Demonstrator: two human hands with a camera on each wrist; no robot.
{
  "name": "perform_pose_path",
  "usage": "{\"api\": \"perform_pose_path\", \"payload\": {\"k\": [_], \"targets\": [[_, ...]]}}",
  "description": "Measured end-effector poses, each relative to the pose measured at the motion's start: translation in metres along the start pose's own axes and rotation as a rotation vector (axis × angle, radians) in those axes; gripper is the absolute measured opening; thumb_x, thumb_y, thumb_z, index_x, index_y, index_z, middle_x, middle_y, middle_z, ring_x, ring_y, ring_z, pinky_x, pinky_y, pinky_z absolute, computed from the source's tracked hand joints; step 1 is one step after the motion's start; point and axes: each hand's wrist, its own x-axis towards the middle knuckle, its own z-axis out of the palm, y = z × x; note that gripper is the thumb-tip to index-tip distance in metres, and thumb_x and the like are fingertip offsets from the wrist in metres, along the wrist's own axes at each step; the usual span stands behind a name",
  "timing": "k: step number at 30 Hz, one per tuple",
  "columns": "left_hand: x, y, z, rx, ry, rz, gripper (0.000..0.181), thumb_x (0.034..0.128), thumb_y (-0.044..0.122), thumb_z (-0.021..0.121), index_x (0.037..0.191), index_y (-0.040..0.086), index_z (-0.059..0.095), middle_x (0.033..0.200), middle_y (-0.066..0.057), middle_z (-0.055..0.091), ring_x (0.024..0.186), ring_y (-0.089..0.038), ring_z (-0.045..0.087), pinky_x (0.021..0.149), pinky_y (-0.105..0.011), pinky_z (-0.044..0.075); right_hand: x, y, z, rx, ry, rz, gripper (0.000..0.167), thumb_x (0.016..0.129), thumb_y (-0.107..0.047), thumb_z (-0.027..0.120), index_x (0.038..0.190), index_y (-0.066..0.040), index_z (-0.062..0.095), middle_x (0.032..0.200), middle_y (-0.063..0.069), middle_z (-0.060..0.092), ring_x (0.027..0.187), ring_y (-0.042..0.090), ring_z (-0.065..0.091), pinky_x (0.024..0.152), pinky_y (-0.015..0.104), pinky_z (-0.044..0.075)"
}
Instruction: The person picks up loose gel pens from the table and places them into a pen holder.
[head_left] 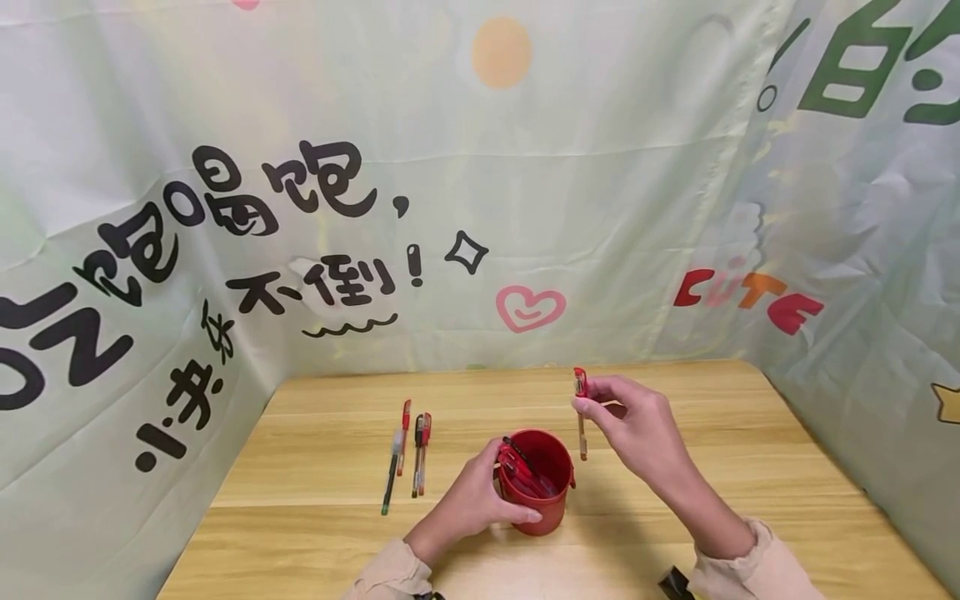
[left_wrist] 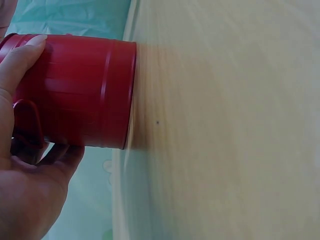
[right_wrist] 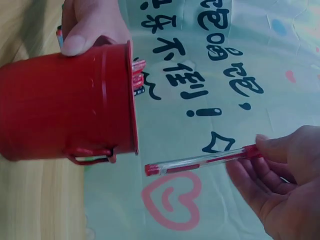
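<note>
My left hand [head_left: 474, 496] grips a small red metal bucket [head_left: 551, 517] standing on the table, thumb and fingers round its side. Several pens with red caps [head_left: 517, 467] lean inside it against the left wall. To the right of the rim and apart from it, my right hand [head_left: 637, 421] pinches a clear-barrelled red pen [right_wrist: 200, 162] near its capped end. This pen hangs almost upright with its other end down. A looped side handle [left_wrist: 27, 120] shows on the bucket in the left wrist view.
Left of the bucket lie several pens: a green-tipped one [head_left: 390, 475], a red-capped one [head_left: 405, 425], and a black-capped one [head_left: 417, 442] beside another red-capped one [head_left: 426, 437]. A printed cloth [head_left: 450, 108] surrounds the wooden table [head_left: 300, 517]. A black object [head_left: 675, 583] sits near the right sleeve.
</note>
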Motion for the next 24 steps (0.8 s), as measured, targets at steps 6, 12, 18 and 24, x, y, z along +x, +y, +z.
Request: {"api": "perform_pose_path", "payload": {"k": [6,12,18,24], "targets": [[0.001,0.0,-0.001,-0.006,-0.005,0.006,0.095,0.071,0.03,0.098,0.149,0.022,0.044,0.144,0.0,0.062,0.13,-0.014,0.062,0.101,-0.02,0.054,0.001,-0.004,0.009,0.104,0.006,-0.033,0.016,0.088,-0.005,0.08,0.103,-0.009,0.077,0.09,0.001,0.076,0.076,0.004,0.074,0.072,0.014,0.061],[0.001,-0.001,-0.001,-0.001,-0.005,0.015,0.093,0.0721,0.031,0.097,0.148,0.026,0.044,0.143,0.004,0.062,0.129,-0.012,0.062,0.102,-0.021,0.054,0.001,-0.001,0.024,0.106,-0.04,-0.066,0.014,0.086,-0.004,0.082,0.098,-0.01,0.079,0.091,-0.001,0.078,0.079,0.005,0.074,0.074,0.017,0.062],[0.001,-0.002,0.0,0.002,-0.003,0.016,0.092,0.0723,0.032,0.097,0.148,0.027,0.044,0.143,0.005,0.062,0.128,-0.011,0.063,0.102,-0.021,0.054,0.0,0.004,0.036,0.126,-0.08,-0.042,0.012,0.086,-0.004,0.081,0.094,-0.012,0.078,0.092,0.002,0.078,0.081,0.01,0.074,0.073,0.027,0.065],[0.002,-0.003,0.0,0.01,-0.003,0.007,0.091,0.0727,0.033,0.096,0.147,0.027,0.044,0.143,0.005,0.062,0.128,-0.011,0.063,0.102,-0.02,0.054,-0.002,0.008,0.043,0.104,-0.114,-0.033,0.013,0.085,-0.002,0.082,0.094,-0.01,0.077,0.092,0.003,0.078,0.082,0.013,0.074,0.072,0.029,0.065]]}}
